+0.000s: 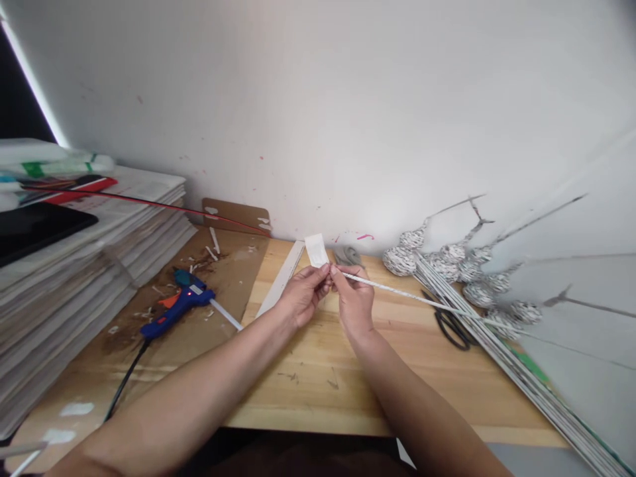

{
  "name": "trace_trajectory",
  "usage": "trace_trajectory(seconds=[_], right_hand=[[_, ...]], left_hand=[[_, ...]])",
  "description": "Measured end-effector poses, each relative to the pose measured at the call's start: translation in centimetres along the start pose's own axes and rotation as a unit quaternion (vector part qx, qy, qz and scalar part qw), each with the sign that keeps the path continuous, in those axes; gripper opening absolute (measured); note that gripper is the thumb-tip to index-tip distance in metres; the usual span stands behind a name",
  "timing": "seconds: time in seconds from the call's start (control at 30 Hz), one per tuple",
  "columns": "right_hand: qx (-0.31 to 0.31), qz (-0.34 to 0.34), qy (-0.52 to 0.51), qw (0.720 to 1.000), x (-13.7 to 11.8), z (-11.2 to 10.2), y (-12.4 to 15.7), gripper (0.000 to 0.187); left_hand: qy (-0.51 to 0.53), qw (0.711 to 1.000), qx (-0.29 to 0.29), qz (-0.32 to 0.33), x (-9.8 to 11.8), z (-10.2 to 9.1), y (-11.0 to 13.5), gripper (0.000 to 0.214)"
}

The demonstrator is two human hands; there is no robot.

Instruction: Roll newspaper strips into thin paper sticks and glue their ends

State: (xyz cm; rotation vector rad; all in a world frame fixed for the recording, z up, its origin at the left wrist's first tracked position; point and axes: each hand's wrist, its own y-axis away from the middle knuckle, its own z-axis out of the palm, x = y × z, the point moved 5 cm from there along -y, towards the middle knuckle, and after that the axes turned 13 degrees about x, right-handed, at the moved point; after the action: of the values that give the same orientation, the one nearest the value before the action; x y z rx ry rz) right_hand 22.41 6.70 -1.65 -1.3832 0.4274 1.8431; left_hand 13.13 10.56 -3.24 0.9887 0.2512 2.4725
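Note:
My left hand is closed in a pinch, its fingertips meeting those of my right hand over the wooden table. A small flat piece of white paper sticks up from between the pinched fingertips. A thin rolled paper stick is gripped near its end by my right hand, thumb on top. From there the stick runs out to the right, over a pair of black scissors and a bundle of similar sticks. Whether the white paper is joined to the stick is hidden by my fingers.
Left, a blue glue gun with a glue stick lies on stained cardboard. Newspapers are stacked beyond it. A white strip and grey cloth lie near the wall. Several woven paper balls with stems stand right.

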Motion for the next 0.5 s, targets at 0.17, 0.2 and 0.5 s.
trace_trajectory(seconds=[0.17, 0.2, 0.5], right_hand=[[-0.052, 0.097, 0.011, 0.994, 0.7, -0.1, 1.5, 0.027], [-0.084, 0.101, 0.044, 0.99, 0.4, -0.3, 2.1, 0.028], [-0.12, -0.423, 0.511, 0.739, -7.4, -6.1, 2.5, 0.036]], left_hand=[[-0.003, 0.999, 0.03, 0.037, 0.8, -0.4, -0.5, 0.015], [-0.002, 0.998, 0.037, 0.044, 1.1, -0.5, -0.7, 0.013], [-0.006, 0.997, 0.054, 0.055, 2.4, -1.0, -1.6, 0.004]])
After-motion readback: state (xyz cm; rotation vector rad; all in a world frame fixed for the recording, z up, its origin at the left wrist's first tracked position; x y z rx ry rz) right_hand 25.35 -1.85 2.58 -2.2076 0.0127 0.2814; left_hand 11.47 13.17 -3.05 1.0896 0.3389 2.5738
